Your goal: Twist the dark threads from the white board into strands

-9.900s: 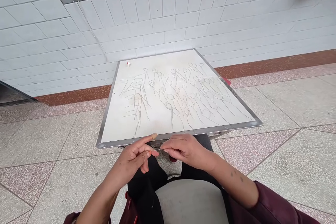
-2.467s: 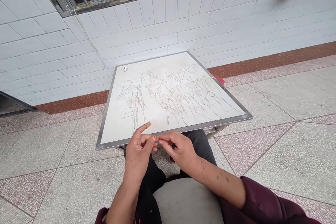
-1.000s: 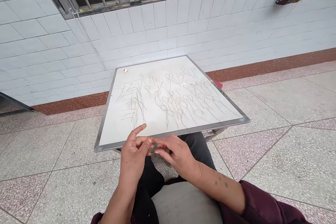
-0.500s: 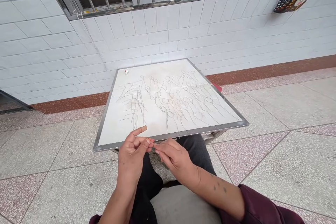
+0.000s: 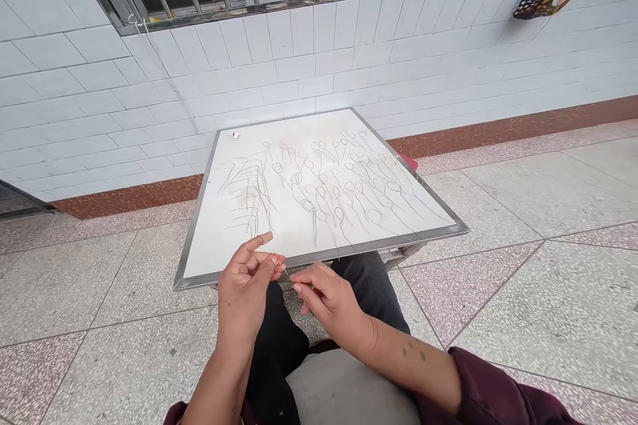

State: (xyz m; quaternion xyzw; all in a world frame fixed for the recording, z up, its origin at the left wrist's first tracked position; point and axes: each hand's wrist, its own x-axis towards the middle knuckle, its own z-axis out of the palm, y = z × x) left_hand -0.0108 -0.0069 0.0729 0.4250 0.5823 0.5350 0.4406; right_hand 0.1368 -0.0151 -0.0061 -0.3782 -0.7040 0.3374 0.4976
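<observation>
Here both hands meet just below the bench's (image 5: pixel 319 255) near edge. The left hand (image 5: pixel 249 282) and right hand (image 5: pixel 326 295) each pinch an end of one thin strand (image 5: pixel 285 271) stretched between their fingertips. On the bench lie dozens of looped strands (image 5: pixel 349 192), too many and too fine to count, a bundle of straight strands (image 5: pixel 252 196) at left, and one small white bead (image 5: pixel 234 135) at the far corner.

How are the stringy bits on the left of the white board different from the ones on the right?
The thin dark strands on the left of the white metal-edged board lie straight and loose, while the thin dark strands on the right each end in a small round loop. The left group is smaller; the looped group is larger. Both lie flat.
</observation>
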